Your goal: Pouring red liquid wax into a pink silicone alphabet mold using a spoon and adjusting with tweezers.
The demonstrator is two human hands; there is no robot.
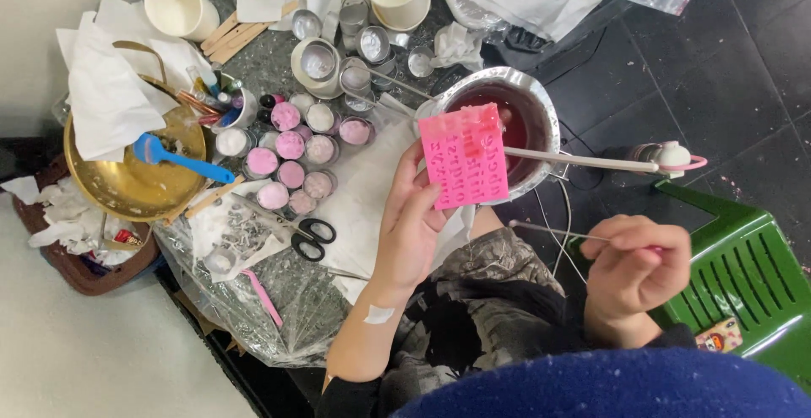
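My left hand (408, 215) holds up a pink silicone mould (464, 157) with small letter-shaped cavities, gripping its lower left edge. The mould hovers over the near rim of a metal pot (543, 107) filled with dark red liquid. A long-handled metal spoon (583, 160) rests across the pot, its white and pink end pointing right. My right hand (635, 266) is closed around a thin metal stick (549, 230) whose tip points left toward the mould.
Several small tins of pink and white wax (291, 154) sit left of the pot, beside black-handled scissors (311, 238). A brass bowl (127, 183) holds a blue spatula (182, 159). Paper cups (179, 6), empty tins and tissue lie behind. A green plastic stool (743, 270) stands at right.
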